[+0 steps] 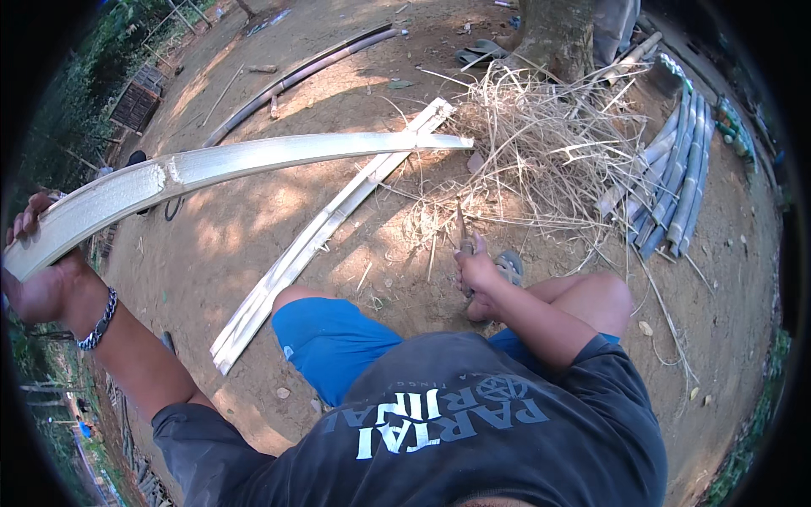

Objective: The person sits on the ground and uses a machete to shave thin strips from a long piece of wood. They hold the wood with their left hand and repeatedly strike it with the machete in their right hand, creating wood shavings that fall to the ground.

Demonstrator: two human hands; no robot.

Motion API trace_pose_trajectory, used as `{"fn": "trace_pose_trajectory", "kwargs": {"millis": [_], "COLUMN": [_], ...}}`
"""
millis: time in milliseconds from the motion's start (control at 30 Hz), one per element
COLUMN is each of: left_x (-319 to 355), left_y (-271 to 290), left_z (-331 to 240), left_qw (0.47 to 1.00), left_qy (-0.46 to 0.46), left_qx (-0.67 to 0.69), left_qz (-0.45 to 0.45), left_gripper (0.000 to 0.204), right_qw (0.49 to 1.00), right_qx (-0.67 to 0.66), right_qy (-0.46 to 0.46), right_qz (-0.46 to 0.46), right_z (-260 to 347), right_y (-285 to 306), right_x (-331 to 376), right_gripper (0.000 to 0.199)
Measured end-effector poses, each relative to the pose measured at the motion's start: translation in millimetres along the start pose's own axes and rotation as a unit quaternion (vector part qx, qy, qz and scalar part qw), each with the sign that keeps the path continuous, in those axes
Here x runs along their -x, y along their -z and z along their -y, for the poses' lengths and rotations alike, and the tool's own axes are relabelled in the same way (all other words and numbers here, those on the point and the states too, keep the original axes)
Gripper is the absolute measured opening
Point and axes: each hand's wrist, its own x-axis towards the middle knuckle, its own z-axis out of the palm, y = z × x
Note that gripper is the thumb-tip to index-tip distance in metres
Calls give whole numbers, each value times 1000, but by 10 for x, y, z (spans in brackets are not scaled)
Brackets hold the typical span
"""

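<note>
Gripped one long split bamboo slat in left hand, raised over dirt; clasped one knife in right hand. Second slat flat below; roughly seven stalks bundled right.

We're outdoors in a rural yard used as an open-air bamboo-splitting spot: bare packed dirt ground dappled with sun and shade, a tree trunk rising at 12 o'clock, green brush along the edge from 9 to 11 o'clock. Raw material lies everywhere: a stack of bluish-grey bamboo poles at 2 o'clock, a heap of dry straw and shavings at 1 o'clock, split pale slats on the dirt at centre, long dark poles at 11 o'clock. No bench, no walls, just ground for a workshop.
</note>
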Motion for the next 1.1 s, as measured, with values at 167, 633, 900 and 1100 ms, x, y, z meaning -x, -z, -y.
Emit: {"fn": "trace_pose_trajectory", "kwargs": {"millis": [167, 633, 900, 1100], "left_x": [-521, 940, 1300, 1479], "left_y": [992, 961, 1192, 1178], "left_z": [260, 73, -158, -277], "left_qw": [953, 981, 968, 968], "left_qy": [117, 95, 70, 64], "left_qx": [269, 168, 239, 243], "left_qz": [74, -17, 7, 13], "left_gripper": [40, 51, 55, 55], "right_qw": [972, 937, 909, 858], "right_qx": [45, 99, 273, 334], "right_qy": [229, 335, 309, 367], "right_qz": [6, 18, 57, 136], "right_z": [282, 395, 425, 666], "right_y": [91, -292, -793, -1129], "right_x": [543, 766, 723, 1173], "right_gripper": [85, 31, 26, 31]}}
